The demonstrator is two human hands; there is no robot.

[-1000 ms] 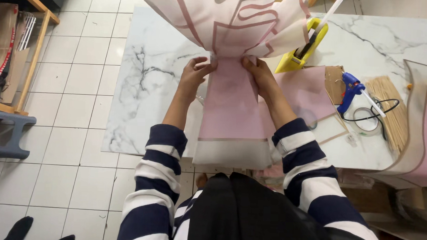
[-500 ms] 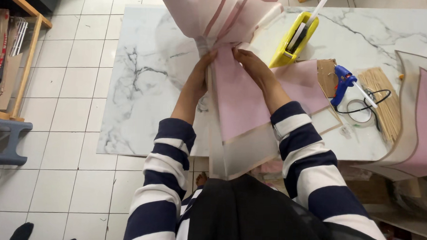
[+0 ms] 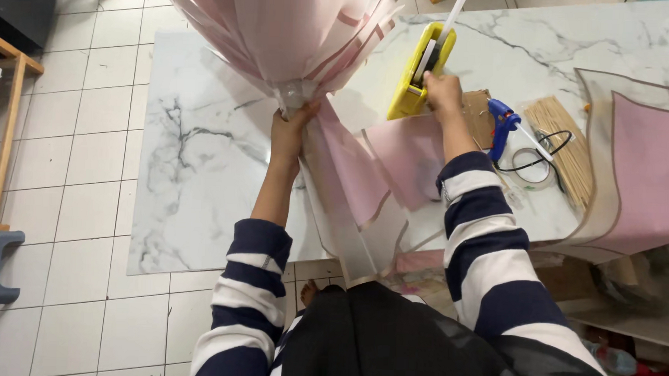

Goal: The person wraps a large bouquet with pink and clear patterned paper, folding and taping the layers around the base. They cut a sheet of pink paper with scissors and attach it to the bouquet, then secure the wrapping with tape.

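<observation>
- My left hand is closed around the gathered neck of the pink wrapping bundle, holding it up over the marble bench; the grip is pinched tight just under a pale band at the neck.
- The pink-and-white sheets are already pulled together and flare out wide above my fist, so I judge the gathering to be done.
- The tail of the wrap hangs loose below my hand and trails toward the bench edge; it looks unfinished to me.
- My right hand is on the yellow tape dispenser. The fingers are curled at its top near the white strip, but from here I cannot tell whether they actually pinch the tape end or only rest on the case.
- So, as I judge it, binding the neck is the step in hand: a pale band may already sit there, though the view is too poor to be sure.
- Spare pink sheets lie flat on the bench beside the dispenser.
- The blue glue gun and bundle of wooden sticks lie to the right, untouched.
</observation>
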